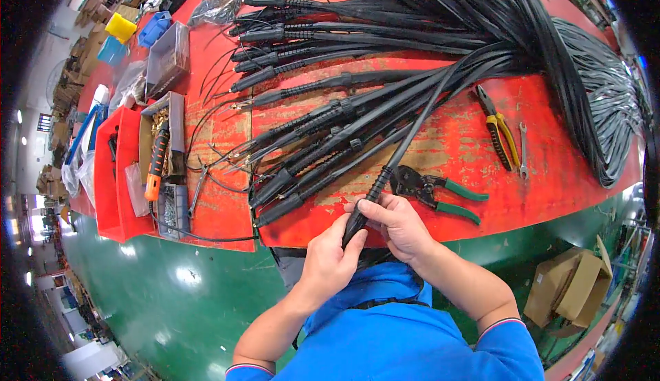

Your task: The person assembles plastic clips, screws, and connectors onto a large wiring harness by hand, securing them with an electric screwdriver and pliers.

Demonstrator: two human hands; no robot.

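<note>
Near the table's front edge, both my hands hold a black cable (411, 137) by the ribbed strain-relief sleeve and thicker black handle (355, 224) at its end. My left hand (330, 254) has its fingers and thumb closed around the handle's lower part. With thumb and fingers, my right hand (400, 224) pinches the ribbed sleeve (377, 187) just above. The cable runs up from my hands into a large black bundle (481, 9). Beside my right hand lies a pair of green-handled crimping pliers (427, 187). Several similar cable ends (302, 168) lie left of the held one.
Yellow-and-black pliers (493, 125) and a wrench (524, 148) lie on the red table (454, 147). At left stand a red bin (122, 181), a grey bin (177, 116) of brass-coloured parts and a corded orange-and-black tool (158, 164). Grey cables (605, 92) are heaped right. A cardboard box (570, 288) sits on the floor.
</note>
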